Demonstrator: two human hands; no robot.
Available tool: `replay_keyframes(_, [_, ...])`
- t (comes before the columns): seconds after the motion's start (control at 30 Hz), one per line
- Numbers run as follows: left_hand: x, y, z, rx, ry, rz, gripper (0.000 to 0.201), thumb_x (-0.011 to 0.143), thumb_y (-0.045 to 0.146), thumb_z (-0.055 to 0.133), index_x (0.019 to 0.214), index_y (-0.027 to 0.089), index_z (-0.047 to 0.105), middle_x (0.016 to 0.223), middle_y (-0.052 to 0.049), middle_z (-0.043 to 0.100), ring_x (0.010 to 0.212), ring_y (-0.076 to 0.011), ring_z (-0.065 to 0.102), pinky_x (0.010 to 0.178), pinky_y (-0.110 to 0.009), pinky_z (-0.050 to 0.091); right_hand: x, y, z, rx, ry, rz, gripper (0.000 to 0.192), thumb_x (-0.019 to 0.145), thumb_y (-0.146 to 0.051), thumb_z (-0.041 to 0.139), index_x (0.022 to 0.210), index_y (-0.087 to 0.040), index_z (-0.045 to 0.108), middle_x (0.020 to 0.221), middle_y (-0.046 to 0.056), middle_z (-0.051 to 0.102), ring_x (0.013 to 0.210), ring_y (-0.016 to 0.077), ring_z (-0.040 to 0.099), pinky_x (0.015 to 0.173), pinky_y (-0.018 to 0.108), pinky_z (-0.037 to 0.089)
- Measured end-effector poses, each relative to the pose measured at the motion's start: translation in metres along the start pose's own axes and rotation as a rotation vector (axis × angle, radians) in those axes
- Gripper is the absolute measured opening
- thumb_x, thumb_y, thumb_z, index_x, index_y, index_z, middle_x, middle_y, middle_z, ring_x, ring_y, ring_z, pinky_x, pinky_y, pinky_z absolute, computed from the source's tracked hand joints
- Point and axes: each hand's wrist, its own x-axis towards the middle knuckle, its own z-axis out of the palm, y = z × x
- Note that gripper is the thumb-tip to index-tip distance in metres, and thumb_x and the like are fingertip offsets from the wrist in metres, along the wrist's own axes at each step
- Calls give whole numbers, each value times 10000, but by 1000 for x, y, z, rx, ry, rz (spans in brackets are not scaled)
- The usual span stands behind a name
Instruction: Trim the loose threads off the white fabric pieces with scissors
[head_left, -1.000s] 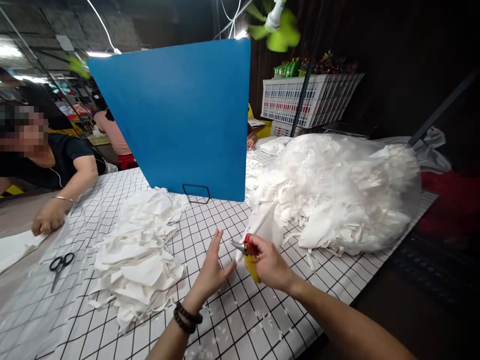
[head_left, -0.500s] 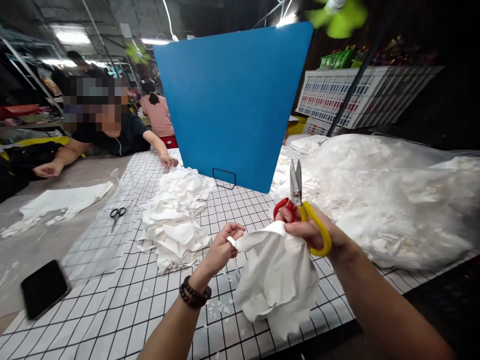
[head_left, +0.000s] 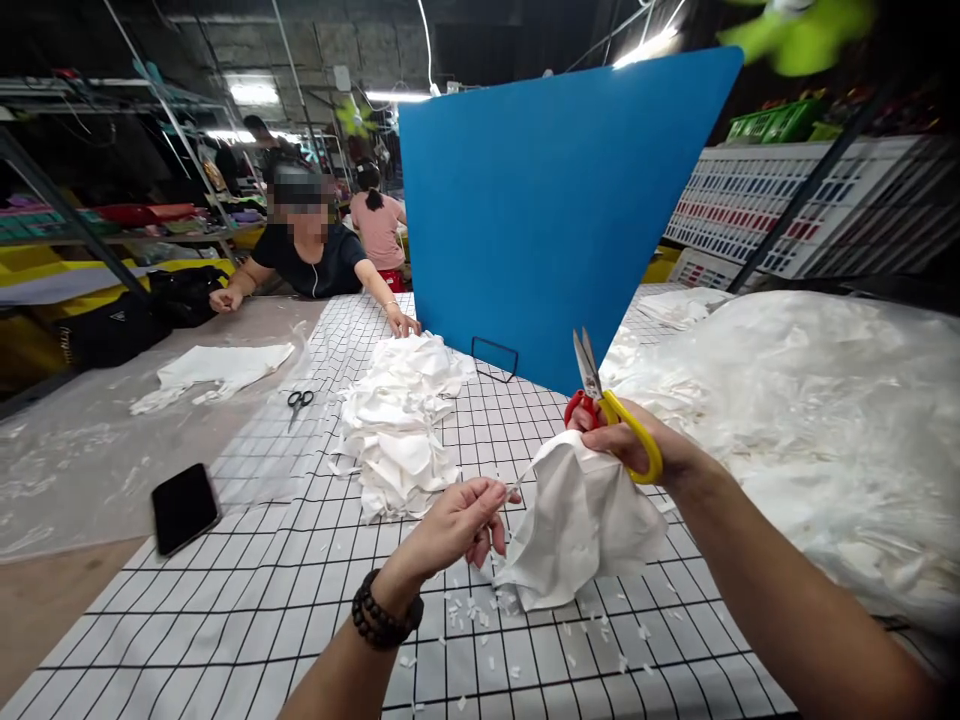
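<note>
white cloth piece (head_left: 577,520): crumpled, hanging | left hand (head_left: 457,520) fingers pinch its strip | right hand (head_left: 637,450) fingers grip cloth, scissors (head_left: 611,410)

A garment workshop: heaps of white fabric pieces (head_left: 397,425) on a long grid-patterned surface (head_left: 247,600), stacked white plastic crates (head_left: 787,215) far right, seated workers far left

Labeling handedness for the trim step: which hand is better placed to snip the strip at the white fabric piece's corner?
Right. The right hand already holds the scissors, blades up, beside the white fabric piece. The left hand is pinching the thin strip taut, so it is occupied.
</note>
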Motion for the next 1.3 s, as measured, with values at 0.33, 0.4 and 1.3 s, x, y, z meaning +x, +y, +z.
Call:
replay_keyframes(0.33, [-4,32,35,167,-118,105,351,901,442,541,948,149,729,590,-13,643,450,-72,483,459,-171,380,-32,-57,-38,-518,-87,62,198,682,-253,747,788,-176,598,750,-17,571,634,98,511,553,230,401])
replay_keyframes(0.4, [-1,46,59,79,-192,143,314,887,412,577,947,147,734,792,-66,718,536,-92,576,510,-192,450,-36,-87,-41,-672,-54,22,187,765,-330,675,830,-166,615,732,-23,583,605,71,518,537,227,367])
replay_keyframes(1.3, [-1,-46,54,-248,260,295,263,905,361,560,889,129,685,768,-60,628,548,-120,576,506,-248,499,-35,124,32,-20,163,20,381,645,-336,832,779,-191,506,754,-38,544,663,106,495,639,250,403])
